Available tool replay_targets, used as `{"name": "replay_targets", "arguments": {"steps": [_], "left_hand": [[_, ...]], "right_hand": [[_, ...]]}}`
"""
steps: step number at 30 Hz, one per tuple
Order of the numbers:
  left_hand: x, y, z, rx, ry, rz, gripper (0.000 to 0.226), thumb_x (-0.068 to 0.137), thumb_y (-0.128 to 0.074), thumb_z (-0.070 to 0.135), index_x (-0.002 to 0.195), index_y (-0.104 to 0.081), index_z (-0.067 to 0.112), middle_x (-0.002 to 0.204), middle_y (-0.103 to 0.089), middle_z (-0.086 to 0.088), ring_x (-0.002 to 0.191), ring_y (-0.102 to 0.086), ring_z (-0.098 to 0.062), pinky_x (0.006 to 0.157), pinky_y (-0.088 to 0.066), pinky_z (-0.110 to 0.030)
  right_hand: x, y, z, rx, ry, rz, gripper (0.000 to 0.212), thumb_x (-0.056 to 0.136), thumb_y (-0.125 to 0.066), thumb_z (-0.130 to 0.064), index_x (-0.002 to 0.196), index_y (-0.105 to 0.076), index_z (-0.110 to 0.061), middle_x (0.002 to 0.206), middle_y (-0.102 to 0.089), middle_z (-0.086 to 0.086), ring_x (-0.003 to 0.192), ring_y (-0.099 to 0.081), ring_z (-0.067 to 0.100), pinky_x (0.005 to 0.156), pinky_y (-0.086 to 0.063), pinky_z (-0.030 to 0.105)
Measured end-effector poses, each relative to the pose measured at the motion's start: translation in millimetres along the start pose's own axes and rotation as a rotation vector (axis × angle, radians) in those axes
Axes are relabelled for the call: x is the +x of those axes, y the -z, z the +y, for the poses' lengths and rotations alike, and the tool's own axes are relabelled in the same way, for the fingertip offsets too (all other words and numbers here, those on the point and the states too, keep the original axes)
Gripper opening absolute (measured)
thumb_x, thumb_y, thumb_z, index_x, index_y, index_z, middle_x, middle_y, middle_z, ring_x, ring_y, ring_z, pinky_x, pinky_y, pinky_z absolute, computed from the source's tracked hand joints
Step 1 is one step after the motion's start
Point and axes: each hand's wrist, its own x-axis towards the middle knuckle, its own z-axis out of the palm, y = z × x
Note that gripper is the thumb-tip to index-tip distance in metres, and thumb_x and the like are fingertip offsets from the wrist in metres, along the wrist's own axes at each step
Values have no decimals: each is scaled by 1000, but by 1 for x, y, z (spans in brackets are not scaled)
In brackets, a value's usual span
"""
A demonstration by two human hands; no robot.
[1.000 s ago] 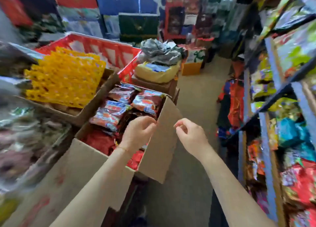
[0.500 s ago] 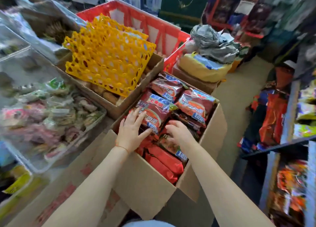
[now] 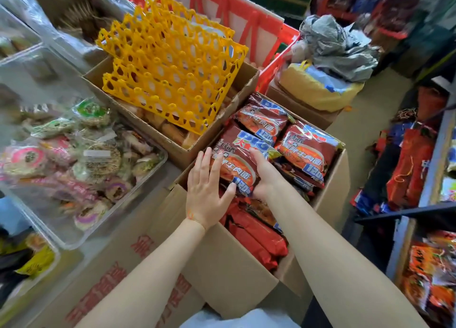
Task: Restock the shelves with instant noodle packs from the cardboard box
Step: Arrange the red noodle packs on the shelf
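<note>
An open cardboard box (image 3: 229, 273) in front of me holds several red instant noodle packs. My left hand (image 3: 206, 194) lies with straight, spread fingers on the left side of the nearest top noodle pack (image 3: 240, 163). My right hand (image 3: 265, 174) curls round that pack's right edge, its fingers under the wrapper. Two more packs (image 3: 306, 150) lie behind it, and red packs (image 3: 256, 239) stand on edge lower in the box. The shelves (image 3: 434, 179) with goods stand at the right.
A box with yellow egg trays (image 3: 170, 71) stands just left of the noodle box. Clear bins of wrapped snacks (image 3: 74, 155) fill the left. A red crate (image 3: 237, 14) and a bagged bundle on a box (image 3: 320, 81) sit behind. An aisle floor (image 3: 357, 135) runs between box and shelves.
The view swung from the shelves down to the box. Both hands came down onto the packs; the right hand moved up to the top pack's right edge, the left spread on its left side.
</note>
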Motion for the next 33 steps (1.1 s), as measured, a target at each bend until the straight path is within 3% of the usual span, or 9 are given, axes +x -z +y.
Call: {"name": "replay_targets", "arguments": {"steps": [5,8,12,16,18,22,25,28,33], "left_hand": [[0,-3,-2,3,0,8,75,92,-38,56,156,-23,20,165,-18,-4,153,-7,-19,124,-6,-40],[0,-5,-4,8,-17,-6,76,94,-35,57,156,-25,15,164,-20,-5,154,-9,-19,125,-4,-41],[3,4,0,-90,4,13,73,95,-27,58,156,-28,17,164,-23,-1,153,-7,-13,125,-4,-41],[16,23,10,-429,238,56,70,92,-33,56,152,-35,20,156,-38,1,145,-27,-10,121,-22,-36],[26,33,21,-492,225,30,65,92,-39,55,144,-48,18,144,-50,1,134,-41,-11,114,-32,-32],[45,44,60,-698,326,-180,42,97,-52,47,130,-60,22,126,-59,9,119,-54,-8,103,-39,-28],[44,38,89,-1035,463,-529,55,86,-58,62,126,-65,25,125,-69,3,119,-63,-17,108,-44,-45],[25,31,125,-1123,455,-818,42,98,-48,54,122,-67,26,120,-72,2,111,-68,-17,95,-53,-37],[-6,12,186,-1104,376,-943,50,91,-57,54,127,-64,20,121,-71,-2,106,-70,-20,93,-56,-41]], "right_hand": [[11,-5,2,-77,-15,13,68,67,-82,-59,118,-66,-17,107,-76,8,103,-71,26,97,-52,46],[14,-11,6,-64,50,-96,57,77,-82,-42,122,-67,-10,108,-76,11,101,-73,26,97,-55,43],[12,-7,11,-24,78,-80,50,82,-80,-32,122,-66,-5,106,-75,15,98,-74,29,87,-59,40],[-13,20,13,-42,124,-66,45,82,-80,-28,119,-68,-4,105,-75,16,93,-74,30,75,-60,38],[-35,42,12,-46,141,-98,40,86,-76,-26,119,-68,-6,107,-75,16,90,-75,29,74,-61,38],[-75,91,12,-3,189,-148,34,89,-71,-24,119,-66,-9,115,-73,17,96,-73,30,84,-61,42],[-97,125,15,31,249,-144,55,83,-75,-32,131,-61,-10,124,-69,18,115,-65,37,99,-52,52],[-122,161,18,42,318,-106,51,82,-70,-34,127,-62,-12,122,-70,17,117,-64,39,101,-50,53],[-163,225,42,201,356,-30,56,82,-69,-36,130,-60,-8,122,-70,18,113,-65,38,97,-54,49]]}}
